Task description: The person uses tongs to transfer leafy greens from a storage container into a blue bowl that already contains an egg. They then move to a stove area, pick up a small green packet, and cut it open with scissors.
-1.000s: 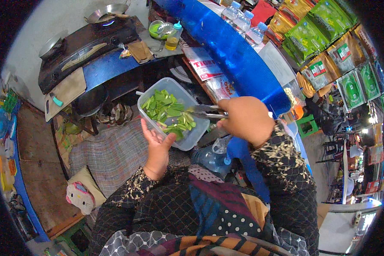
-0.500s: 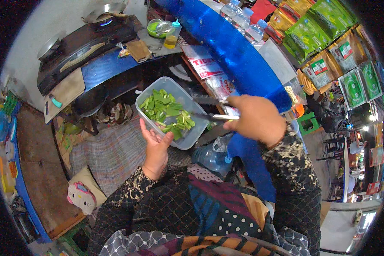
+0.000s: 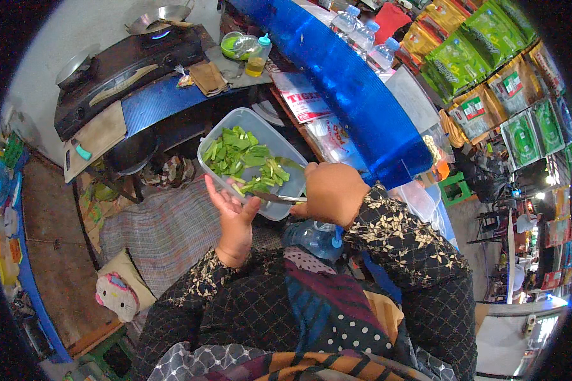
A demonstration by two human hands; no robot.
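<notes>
My left hand [image 3: 230, 216] supports a clear plastic container [image 3: 291, 146] at its near side, with the thumb along the wall and other fingers partly hidden beneath. Cut green leaves and stalks [image 3: 238, 155] lie inside, mostly toward the left. From the right, my right hand [image 3: 337, 192] grips what looks like a pair of tongs [image 3: 286, 199]. Its two thin arms stand apart, reaching in over the greens at the container's right side; the tips are hard to make out. Below the container stands a large blue water jug [image 3: 313, 238].
A black stove [image 3: 130, 70] with a lit burner and a metal wok [image 3: 162, 20] is at the far left. Behind the container are a squeeze bottle [image 3: 257, 60], a green bowl [image 3: 232, 44] and a blue panel [image 3: 362, 95]. A cushion [image 3: 124, 289] lies at lower left.
My right hand has moved left and slightly down, bringing the tongs deeper over the container. The greens have shifted a little. My left hand stays nearly in place, with the container slightly further left.
</notes>
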